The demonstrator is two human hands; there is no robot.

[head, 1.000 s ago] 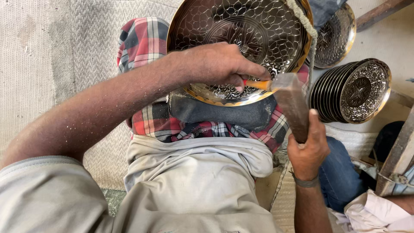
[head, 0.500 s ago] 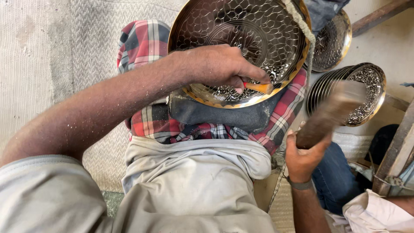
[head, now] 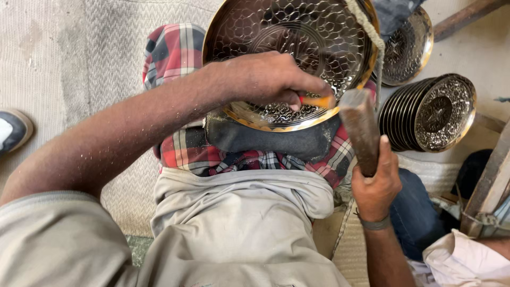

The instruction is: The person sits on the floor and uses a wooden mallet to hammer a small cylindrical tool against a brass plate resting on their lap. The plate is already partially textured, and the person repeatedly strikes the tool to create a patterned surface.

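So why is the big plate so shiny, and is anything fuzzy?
Head view: daylight glints off the hammered metal plate, brightest on its bumps; the left hand and the wooden mallet in the right hand look sharp, with no motion blur.

A large embossed metal plate (head: 297, 37) stands at top centre, its lower rim on a padded cushion (head: 271, 141) lying on the checked cloth (head: 175, 53) over the person's lap. The left hand (head: 265, 79) lies on the plate's lower part; the right hand (head: 374, 183), right of centre, holds a hammer (head: 361, 127) just beside the rim. A stack of plates (head: 430, 111) stands at the right, and a single plate (head: 406, 48) above it. A shoe (head: 13, 130) sits at the left edge.
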